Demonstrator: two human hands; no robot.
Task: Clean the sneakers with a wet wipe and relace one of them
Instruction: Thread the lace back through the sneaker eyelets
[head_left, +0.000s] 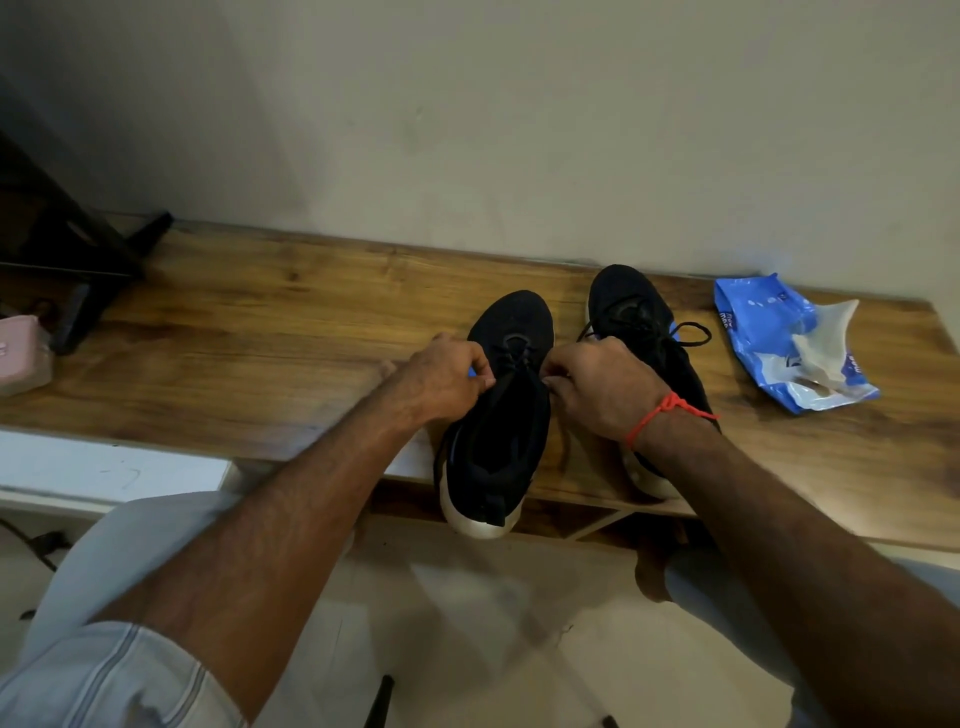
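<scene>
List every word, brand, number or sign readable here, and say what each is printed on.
Nothing reads in full.
Blue wet wipe pack: white lettering at its left edge and its right edge, cut off by folds and too blurred to quote.
Left sneaker, right sneaker: no legible logo or text.
Pink case at the bench's left end: a small pale mark, unreadable.
</scene>
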